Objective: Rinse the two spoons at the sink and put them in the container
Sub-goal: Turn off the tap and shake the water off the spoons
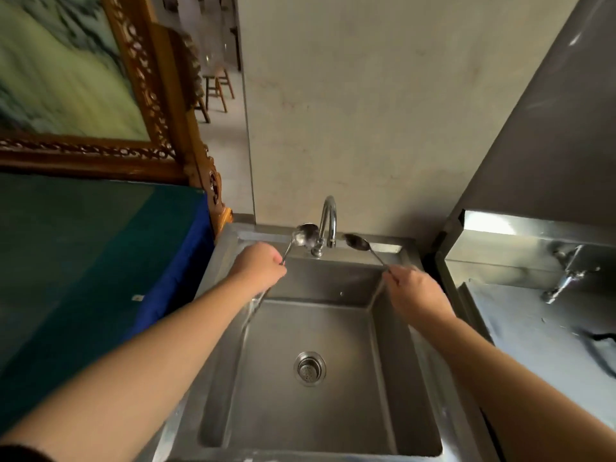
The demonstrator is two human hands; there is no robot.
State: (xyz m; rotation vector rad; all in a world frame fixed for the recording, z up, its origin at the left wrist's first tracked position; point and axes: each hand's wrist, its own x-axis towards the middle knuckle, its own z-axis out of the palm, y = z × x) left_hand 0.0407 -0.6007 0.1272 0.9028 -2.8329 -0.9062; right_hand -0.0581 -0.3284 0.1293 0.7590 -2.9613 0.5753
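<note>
spoons are sitting one in each of our hands, both raised over the back of the steel sink (383, 378). our left hand (258, 268) is closing its fingers around the handle of the left spoon (301, 235), whose bowl is hovering just left of the curved tap (328, 221) and overlapping its base. our right hand (415, 290) is pinching the handle end of the right spoon (358, 243) between its fingertips, with the bowl pointing toward the spout and sitting just right of it. we are seeing the drain (310, 368) in the basin floor below. we are seeing no container in view. a blue-covered surface (100, 261) is lying to the left of the sink.
</note>
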